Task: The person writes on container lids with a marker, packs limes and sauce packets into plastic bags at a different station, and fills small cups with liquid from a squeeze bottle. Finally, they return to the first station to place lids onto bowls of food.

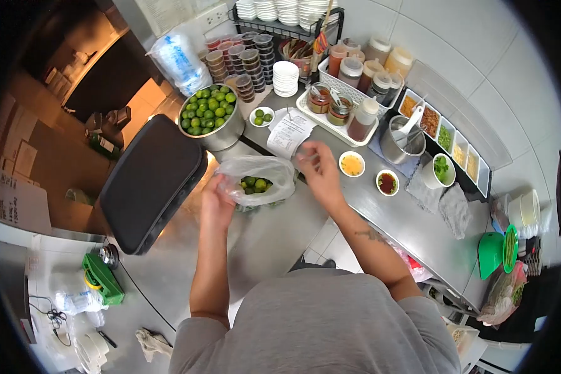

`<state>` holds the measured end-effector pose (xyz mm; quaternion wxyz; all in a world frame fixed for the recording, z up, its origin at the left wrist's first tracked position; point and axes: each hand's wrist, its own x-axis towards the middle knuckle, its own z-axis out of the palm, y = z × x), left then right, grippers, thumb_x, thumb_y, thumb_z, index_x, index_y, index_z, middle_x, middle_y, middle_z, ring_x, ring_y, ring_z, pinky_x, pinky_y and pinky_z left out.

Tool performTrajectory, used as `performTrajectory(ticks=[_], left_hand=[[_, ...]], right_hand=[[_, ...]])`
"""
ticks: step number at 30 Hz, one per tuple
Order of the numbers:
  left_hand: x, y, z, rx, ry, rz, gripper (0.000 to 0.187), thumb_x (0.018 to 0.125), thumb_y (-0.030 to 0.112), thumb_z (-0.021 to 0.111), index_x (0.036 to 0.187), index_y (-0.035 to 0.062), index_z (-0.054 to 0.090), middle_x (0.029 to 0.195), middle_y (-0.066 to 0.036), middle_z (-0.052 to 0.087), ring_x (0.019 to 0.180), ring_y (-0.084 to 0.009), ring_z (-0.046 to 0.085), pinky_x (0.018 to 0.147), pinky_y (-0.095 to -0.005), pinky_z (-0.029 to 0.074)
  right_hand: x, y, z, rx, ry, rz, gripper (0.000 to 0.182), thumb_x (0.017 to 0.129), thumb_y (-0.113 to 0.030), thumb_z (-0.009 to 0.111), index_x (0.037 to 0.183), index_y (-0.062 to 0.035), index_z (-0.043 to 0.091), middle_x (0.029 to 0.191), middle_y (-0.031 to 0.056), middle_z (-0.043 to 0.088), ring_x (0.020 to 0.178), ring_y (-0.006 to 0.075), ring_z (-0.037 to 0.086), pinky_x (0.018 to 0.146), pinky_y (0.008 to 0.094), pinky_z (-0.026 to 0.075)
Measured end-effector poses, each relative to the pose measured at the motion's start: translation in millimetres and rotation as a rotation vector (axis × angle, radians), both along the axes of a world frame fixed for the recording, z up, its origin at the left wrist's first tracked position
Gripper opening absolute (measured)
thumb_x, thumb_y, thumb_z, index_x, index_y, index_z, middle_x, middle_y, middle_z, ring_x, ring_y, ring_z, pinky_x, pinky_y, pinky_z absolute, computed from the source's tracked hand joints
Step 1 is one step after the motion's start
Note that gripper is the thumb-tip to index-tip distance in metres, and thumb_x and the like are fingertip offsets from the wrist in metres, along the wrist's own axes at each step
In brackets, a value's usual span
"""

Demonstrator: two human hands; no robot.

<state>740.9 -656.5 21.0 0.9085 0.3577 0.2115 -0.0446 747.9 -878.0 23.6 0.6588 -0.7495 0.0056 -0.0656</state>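
A clear plastic bag (255, 167) with small green limes (254, 184) in it sits at the counter's near edge, its mouth spread toward me. My left hand (217, 204) grips the bag's left side between thumb and fingers. Just right of the bag is my right hand (321, 173), fingers loosely bent and apart, holding nothing that shows. Its fingertips are close to a printed receipt (290, 134). Behind the bag stand a metal pot (230, 132) heaped with limes and a small white bowl (253, 120) holding a few more.
To the left, a black tray-like panel (153, 184) leans up. On the right counter are two small sauce bowls (351, 164), a metal container (402, 146) with a ladle, a cup of herbs (439, 171) and grey cloths (453, 210). Stacked sauce tubs (250, 65) and a bottle tray (336, 115) line the back.
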Motion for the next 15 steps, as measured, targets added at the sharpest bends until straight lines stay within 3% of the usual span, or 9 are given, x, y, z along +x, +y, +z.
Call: performTrajectory(ticks=[2,4,6,9,12,15], left_hand=[[2.5,-7.9,3.9,0.093,-0.033,-0.025,0.009,0.088,0.012,0.052,0.092,0.0049,0.055,0.079,-0.001,0.057,0.065,-0.0104,0.052,0.06,-0.027,0.043],[5.9,-14.9,6.3,0.158,-0.068,-0.067,0.007,0.087,0.011,0.054,0.09,0.005,0.056,0.079,0.0,0.056,0.064,-0.0071,0.05,0.057,-0.0238,0.04],[13.5,-10.9,8.5,0.2,-0.081,-0.073,0.006,0.086,0.01,0.057,0.088,0.0045,0.057,0.072,0.001,0.055,0.055,-0.0066,0.046,0.049,-0.0211,0.036],[25.5,26.8,4.9,0.253,-0.169,-0.244,0.009,0.088,0.013,0.058,0.086,0.0046,0.057,0.063,0.002,0.052,0.047,-0.0073,0.043,0.042,-0.0215,0.033],[29.9,28.6,16.7,0.314,-0.096,-0.087,0.013,0.089,0.017,0.058,0.084,0.005,0.057,0.062,0.002,0.05,0.046,-0.0066,0.042,0.041,-0.0213,0.031],[40.7,41.8,16.1,0.304,-0.188,-0.07,0.017,0.091,0.02,0.057,0.083,0.0055,0.056,0.063,0.002,0.051,0.047,-0.0065,0.042,0.041,-0.0216,0.032]], right_hand=[[-15.9,16.8,32.1,-0.394,-0.251,0.122,0.033,0.087,-0.029,0.059,0.108,-0.005,0.053,0.092,0.008,0.059,0.081,0.028,0.059,0.074,0.0368,0.05],[-11.1,36.2,8.8,-0.7,-0.229,0.127,0.03,0.087,-0.03,0.056,0.105,-0.0068,0.054,0.094,0.0112,0.059,0.088,0.0316,0.06,0.075,0.0392,0.05],[15.4,42.2,-28.4,-0.771,-0.034,0.246,0.027,0.09,-0.031,0.053,0.105,-0.0081,0.054,0.096,0.0117,0.059,0.092,0.0321,0.06,0.078,0.0427,0.049],[41.6,32.6,-26.3,0.432,0.549,0.357,0.025,0.094,-0.027,0.046,0.105,-0.006,0.052,0.1,0.0139,0.059,0.095,0.0325,0.059,0.081,0.0511,0.048],[68.6,39.5,-19.5,0.918,0.728,0.276,0.023,0.097,-0.02,0.038,0.106,-0.0016,0.05,0.101,0.0152,0.059,0.095,0.0322,0.058,0.079,0.0566,0.048],[87.9,64.9,-4.3,1.077,0.61,0.257,0.025,0.097,-0.019,0.037,0.107,0.0017,0.048,0.1,0.0167,0.058,0.094,0.0334,0.057,0.075,0.0574,0.05]])
